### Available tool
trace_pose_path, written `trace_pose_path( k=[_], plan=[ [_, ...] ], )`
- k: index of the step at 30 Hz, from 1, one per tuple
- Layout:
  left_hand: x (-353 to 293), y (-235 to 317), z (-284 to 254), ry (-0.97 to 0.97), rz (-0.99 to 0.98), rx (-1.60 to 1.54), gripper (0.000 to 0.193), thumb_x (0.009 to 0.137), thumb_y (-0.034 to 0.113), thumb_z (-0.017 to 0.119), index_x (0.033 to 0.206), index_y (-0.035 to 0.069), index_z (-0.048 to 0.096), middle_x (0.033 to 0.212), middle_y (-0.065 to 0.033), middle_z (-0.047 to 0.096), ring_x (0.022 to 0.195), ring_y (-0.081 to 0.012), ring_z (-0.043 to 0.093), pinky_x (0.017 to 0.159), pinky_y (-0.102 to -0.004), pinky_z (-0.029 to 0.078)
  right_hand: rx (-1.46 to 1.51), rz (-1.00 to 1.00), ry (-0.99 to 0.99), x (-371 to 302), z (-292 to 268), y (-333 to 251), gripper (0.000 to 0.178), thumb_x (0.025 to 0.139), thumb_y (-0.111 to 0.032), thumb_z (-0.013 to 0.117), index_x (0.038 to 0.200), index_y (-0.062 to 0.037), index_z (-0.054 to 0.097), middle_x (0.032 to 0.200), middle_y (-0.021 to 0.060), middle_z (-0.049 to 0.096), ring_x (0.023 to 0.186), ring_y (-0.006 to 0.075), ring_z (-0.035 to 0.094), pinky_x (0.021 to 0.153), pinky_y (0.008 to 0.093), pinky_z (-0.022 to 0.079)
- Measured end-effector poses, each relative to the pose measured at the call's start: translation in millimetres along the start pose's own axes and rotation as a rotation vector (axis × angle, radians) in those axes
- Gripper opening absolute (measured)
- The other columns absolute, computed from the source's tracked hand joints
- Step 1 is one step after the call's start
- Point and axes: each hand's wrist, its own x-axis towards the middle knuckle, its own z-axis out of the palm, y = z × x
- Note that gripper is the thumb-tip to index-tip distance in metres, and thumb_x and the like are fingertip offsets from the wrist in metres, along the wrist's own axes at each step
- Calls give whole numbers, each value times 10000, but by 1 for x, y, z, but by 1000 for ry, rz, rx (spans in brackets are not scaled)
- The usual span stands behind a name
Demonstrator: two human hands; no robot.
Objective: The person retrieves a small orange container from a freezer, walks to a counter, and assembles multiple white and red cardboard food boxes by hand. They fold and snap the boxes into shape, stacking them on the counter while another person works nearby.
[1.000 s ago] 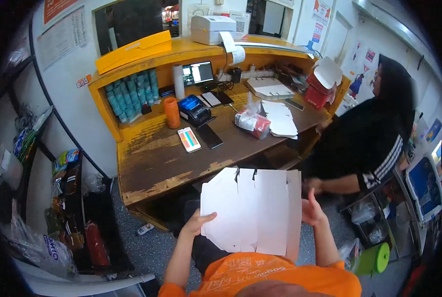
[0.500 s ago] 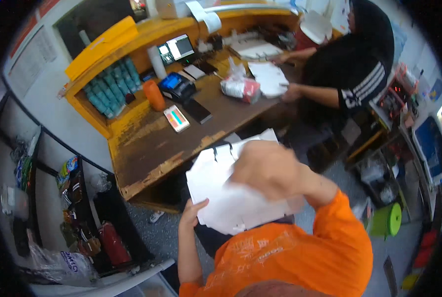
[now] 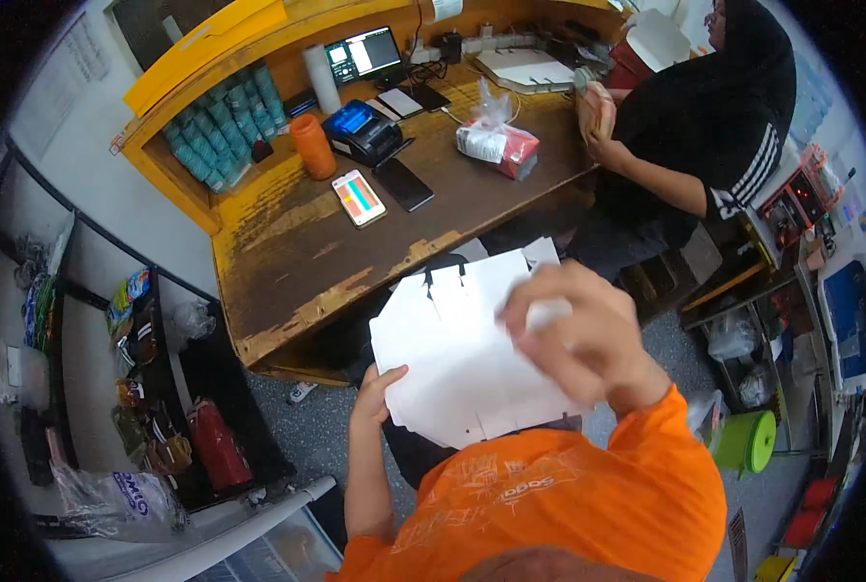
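Note:
A flat white die-cut cardboard sheet, with slots and tabs along its edges, lies across my lap, tilted. My left hand is closed on its left edge, thumb on top and fingers hidden underneath. Over the sheet's right side hovers my right hand, blurred, its bent fingers apart and nothing visible in them. Whether its lower side touches the cardboard, I cannot tell.
A worn wooden counter ahead bears a phone, a card terminal, an orange cylinder and a red-and-white pack. At right a person in black handles folded white card. Shelves stand left; a green bucket right.
My right hand has moved right across the sheet, its fingers spreading apart. My left hand keeps its hold. The other person has lifted and folded the white card from the counter.

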Motion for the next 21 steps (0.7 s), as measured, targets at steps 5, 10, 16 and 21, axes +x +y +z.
trace_pose_path(
  k=[5, 10, 16, 21],
  plan=[
    [8, 9, 10, 117, 3, 73, 539, 890, 124, 755, 1342, -58, 523, 1230, -173, 650, 1102, -295, 656, 940, -429, 544, -176, 660, 293, -92, -27, 127, 186, 946, -51, 627, 1126, -33, 669, 1099, 74, 674, 1008, 195, 645, 918, 323, 494],
    [20, -2, 11, 117, -23, 11, 597, 879, 120, 773, 1379, -42, 489, 1270, -171, 629, 1122, -291, 644, 949, -414, 537, 428, 1366, 514, -233, -33, 214, 373, 977, -353, 602, 1209, -66, 652, 1077, 44, 687, 913, 154, 637, 797, 317, 523],
    [25, 6, 19, 139, 49, 91, 582, 859, 109, 782, 1337, -81, 511, 1225, -190, 641, 1086, -282, 655, 926, -411, 540, 821, 1671, 309, -280, 41, 183, 615, 994, -510, 509, 1365, -24, 575, 1270, 156, 657, 1131, 249, 635, 959, 394, 513],
    [-2, 65, 52, 25, 298, 199, 481, 841, 112, 797, 1230, -90, 599, 1117, -170, 693, 979, -257, 687, 858, -378, 557, 923, 1460, 230, -247, 40, 183, 713, 978, -581, 462, 1379, 3, 547, 1298, 173, 638, 1153, 271, 627, 982, 419, 503]
  ],
)
